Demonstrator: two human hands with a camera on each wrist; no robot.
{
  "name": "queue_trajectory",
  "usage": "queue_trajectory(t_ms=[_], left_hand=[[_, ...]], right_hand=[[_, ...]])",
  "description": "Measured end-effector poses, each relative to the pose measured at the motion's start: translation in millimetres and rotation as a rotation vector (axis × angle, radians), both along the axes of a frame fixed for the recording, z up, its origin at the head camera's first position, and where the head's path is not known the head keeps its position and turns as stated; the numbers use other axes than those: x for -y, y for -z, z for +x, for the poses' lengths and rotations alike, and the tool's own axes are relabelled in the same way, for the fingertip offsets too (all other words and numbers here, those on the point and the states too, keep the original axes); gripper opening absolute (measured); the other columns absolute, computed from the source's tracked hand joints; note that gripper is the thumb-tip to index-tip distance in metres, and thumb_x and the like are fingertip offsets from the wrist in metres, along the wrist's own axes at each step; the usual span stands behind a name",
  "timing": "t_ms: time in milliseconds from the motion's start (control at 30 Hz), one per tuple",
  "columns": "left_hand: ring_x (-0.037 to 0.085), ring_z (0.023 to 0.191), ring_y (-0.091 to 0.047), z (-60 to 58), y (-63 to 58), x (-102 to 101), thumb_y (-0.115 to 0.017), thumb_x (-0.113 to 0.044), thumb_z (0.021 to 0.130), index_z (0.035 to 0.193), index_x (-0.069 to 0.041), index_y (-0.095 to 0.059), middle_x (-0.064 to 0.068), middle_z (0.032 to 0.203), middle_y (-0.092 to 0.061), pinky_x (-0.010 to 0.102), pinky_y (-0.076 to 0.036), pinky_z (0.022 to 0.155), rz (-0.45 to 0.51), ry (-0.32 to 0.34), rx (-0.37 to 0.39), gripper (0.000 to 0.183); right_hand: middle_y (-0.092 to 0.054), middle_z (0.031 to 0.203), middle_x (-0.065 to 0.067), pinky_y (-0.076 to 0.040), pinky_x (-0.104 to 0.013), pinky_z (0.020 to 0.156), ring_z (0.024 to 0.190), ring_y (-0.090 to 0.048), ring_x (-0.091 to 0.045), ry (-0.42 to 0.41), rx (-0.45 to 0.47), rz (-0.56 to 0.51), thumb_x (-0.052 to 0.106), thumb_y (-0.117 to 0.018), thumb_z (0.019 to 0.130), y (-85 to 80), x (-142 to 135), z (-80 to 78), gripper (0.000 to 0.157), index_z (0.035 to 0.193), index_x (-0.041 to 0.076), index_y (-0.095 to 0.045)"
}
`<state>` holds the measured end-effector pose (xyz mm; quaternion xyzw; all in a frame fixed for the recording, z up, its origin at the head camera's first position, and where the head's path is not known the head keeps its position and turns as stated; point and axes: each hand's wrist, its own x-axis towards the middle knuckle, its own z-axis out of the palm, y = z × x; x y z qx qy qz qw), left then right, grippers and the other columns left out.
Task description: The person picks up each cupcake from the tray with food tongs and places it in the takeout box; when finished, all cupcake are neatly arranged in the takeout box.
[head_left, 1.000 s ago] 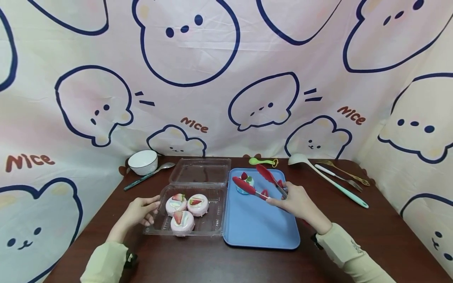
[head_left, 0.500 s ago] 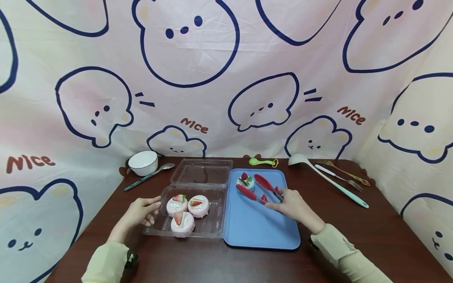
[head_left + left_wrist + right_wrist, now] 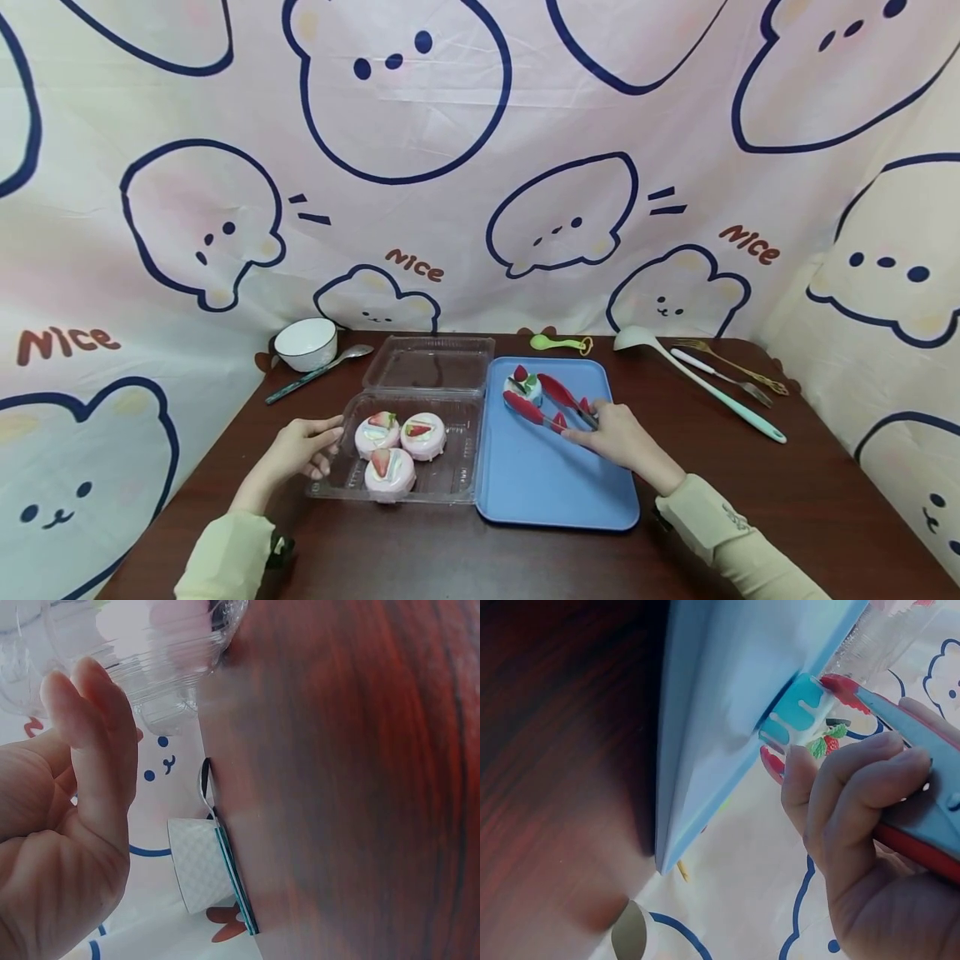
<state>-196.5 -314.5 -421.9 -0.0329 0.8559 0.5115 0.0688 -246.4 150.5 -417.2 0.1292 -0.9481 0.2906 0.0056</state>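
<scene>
In the head view my left hand grips the left edge of a clear plastic container, its lid folded back. Three pink-and-white cakes topped with strawberry sit inside it. My right hand holds red-tipped metal tongs. The tongs' tips stand on either side of a small blue cake with white icing, a strawberry and a green leaf, at the back of the blue tray. The right wrist view shows the tongs' tips right at the blue cake's sides.
At back left are a white bowl and a spoon. A green measuring spoon lies behind the tray. Right of it lie a long ladle, a white-handled fork and a gold fork.
My right hand has moved slightly left and lowered the tongs, bringing their tips to both sides of the blue cake. My left hand has stayed at the container's edge.
</scene>
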Motion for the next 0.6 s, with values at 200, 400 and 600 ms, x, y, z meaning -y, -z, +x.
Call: queue_trajectory(t_ms=[200, 400, 600], left_hand=[[0.015, 0.049, -0.055, -0.9, 0.8, 1.1, -0.050, -0.019, 0.094, 0.132, 0.006, -0.041, 0.010, 0.074, -0.057, 0.031, -0.051, 0.046, -0.001, 0.005, 0.000, 0.047], [0.015, 0.049, -0.055, -1.1, 0.8, 0.8, -0.050, -0.019, 0.094, 0.132, 0.006, -0.041, 0.010, 0.073, -0.058, 0.031, -0.051, 0.046, -0.003, 0.003, -0.007, 0.047], [0.015, 0.048, -0.054, -1.1, 1.5, 0.8, -0.049, -0.018, 0.094, 0.133, 0.006, -0.041, 0.011, 0.074, -0.058, 0.031, -0.051, 0.046, -0.004, -0.006, -0.004, 0.046]], right_hand=[[-0.040, 0.053, -0.003, -0.030, -0.022, 0.040, 0.045, -0.039, -0.014, -0.002, 0.005, 0.000, 0.045, -0.073, 0.071, 1.6, -0.8, 0.2, 0.052, 0.089, 0.000, -0.057], [-0.040, 0.053, -0.003, -0.030, -0.022, 0.039, 0.045, -0.039, -0.014, -0.007, 0.003, -0.001, 0.044, -0.073, 0.072, 1.9, -1.6, 2.0, 0.051, 0.091, 0.000, -0.056], [-0.040, 0.052, -0.003, -0.029, -0.022, 0.039, 0.045, -0.038, -0.013, -0.005, -0.009, 0.000, 0.045, -0.072, 0.072, 2.1, -3.0, 3.1, 0.051, 0.089, 0.000, -0.056]])
